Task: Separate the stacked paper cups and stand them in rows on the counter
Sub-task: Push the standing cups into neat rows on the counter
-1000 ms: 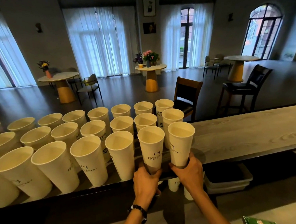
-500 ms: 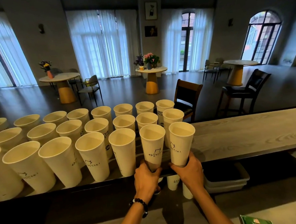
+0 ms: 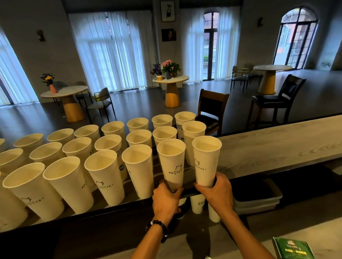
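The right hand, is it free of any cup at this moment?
No, the right hand grips the base of the rightmost front cup at the near edge of the counter.

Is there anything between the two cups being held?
No. The head view shows only dark counter edge between the left hand's cup and the right hand's cup.

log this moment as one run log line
left hand: grips cup | right hand: grips end cup | both at front row, counter
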Motion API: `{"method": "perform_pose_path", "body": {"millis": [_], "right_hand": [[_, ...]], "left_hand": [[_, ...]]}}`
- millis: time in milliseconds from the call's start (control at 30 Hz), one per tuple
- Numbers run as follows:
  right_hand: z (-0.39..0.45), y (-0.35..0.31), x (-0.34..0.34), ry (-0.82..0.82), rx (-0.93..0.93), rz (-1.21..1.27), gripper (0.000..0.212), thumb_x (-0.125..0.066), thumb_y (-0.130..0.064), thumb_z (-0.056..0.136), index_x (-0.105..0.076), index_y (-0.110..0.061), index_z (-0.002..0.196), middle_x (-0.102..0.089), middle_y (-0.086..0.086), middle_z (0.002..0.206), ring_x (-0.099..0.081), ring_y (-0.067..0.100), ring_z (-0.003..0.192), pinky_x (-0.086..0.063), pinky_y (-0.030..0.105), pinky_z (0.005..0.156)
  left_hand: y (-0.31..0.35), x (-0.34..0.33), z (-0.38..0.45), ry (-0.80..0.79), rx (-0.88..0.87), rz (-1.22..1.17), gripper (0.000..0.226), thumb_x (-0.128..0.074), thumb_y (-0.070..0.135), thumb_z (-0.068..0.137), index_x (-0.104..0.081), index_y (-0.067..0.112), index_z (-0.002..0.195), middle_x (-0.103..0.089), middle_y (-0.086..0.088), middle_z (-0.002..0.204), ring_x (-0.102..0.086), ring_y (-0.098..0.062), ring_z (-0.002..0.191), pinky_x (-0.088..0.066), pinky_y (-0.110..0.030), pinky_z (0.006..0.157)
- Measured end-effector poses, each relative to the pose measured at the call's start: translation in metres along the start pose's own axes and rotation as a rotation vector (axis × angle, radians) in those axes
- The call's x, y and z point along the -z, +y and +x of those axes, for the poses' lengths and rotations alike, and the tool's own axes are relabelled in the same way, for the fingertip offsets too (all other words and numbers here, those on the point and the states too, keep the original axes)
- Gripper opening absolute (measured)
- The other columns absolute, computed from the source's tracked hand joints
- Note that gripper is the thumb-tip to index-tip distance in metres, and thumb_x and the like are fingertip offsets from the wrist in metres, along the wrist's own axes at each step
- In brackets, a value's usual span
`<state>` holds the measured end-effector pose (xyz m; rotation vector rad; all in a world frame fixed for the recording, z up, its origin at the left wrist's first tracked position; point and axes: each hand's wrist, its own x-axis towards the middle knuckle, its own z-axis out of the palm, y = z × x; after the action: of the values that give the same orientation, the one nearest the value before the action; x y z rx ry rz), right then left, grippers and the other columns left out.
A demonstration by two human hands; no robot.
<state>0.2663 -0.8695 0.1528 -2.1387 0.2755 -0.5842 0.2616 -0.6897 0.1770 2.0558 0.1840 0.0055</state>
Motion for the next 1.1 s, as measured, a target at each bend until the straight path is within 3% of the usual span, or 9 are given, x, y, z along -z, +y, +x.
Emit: {"method": "perform_pose_path", "body": {"millis": [767,1100], "right_hand": [[0.018,-0.002,-0.010,0.068,-0.008,-0.079,0.077,-0.084,-0.061,0.053,-0.066,-0.017,0.113,-0.064,0.004,0.122,-0.054,0.023,0.117,-0.048,0.044,0.097],[0.018,-0.006,-0.007,0.039,-0.034,-0.108,0.074,-0.085,-0.057,0.056,-0.065,-0.017,0.116,-0.059,0.005,0.131,-0.048,0.024,0.127,-0.041,0.044,0.105]], "left_hand": [[0.000,-0.002,0.001,0.026,-0.030,0.045,0.053,-0.077,0.033,0.085,-0.048,0.020,0.129,-0.064,-0.007,0.122,-0.072,-0.020,0.056,-0.057,-0.025,0.045],[0.002,-0.001,0.001,0.022,-0.041,0.094,0.054,-0.075,0.037,0.086,-0.047,0.020,0.129,-0.065,-0.007,0.123,-0.070,-0.015,0.048,-0.059,-0.028,0.047]]}}
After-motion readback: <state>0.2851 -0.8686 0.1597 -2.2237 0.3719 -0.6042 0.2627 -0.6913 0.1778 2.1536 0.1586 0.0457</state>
